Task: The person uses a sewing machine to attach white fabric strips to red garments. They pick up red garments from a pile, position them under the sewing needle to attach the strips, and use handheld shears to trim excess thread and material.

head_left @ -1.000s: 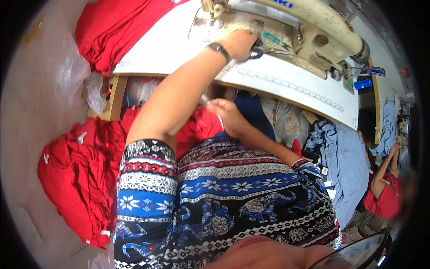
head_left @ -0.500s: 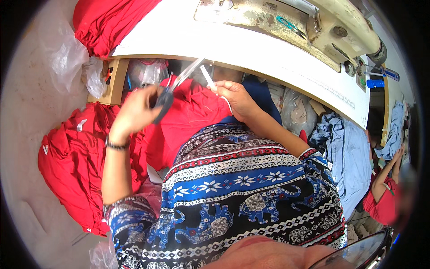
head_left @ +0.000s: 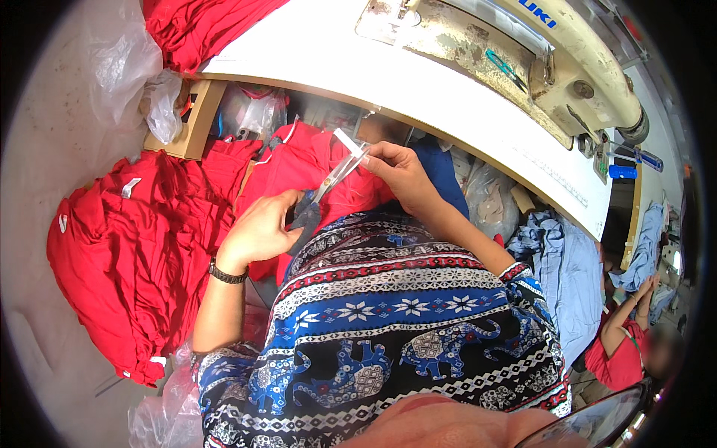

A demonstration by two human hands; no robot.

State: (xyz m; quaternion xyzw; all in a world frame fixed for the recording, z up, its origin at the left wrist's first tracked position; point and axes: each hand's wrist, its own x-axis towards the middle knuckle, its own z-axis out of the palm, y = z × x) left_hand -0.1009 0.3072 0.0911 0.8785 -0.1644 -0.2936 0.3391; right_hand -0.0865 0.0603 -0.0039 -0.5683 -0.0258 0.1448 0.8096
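My left hand grips the dark handles of a pair of scissors. Their metal blades point up and right, reaching the white strip close to my right fingertips. Whether the blades have cut into the strip is not clear. My right hand pinches that narrow strip between thumb and fingers, its free end sticking out to the left. A red garment is spread over my lap beneath both hands; its far end lies under the table edge.
Ahead, a white sewing table carries a sewing machine and small teal snips. Red garments are heaped at left, blue clothes at right. Another person sits far right. A blue-handled screwdriver is nearby.
My left hand has moved right with the scissors, bringing the blades from the left up to the white strip. My right hand still pinches the strip. The view has shifted slightly.
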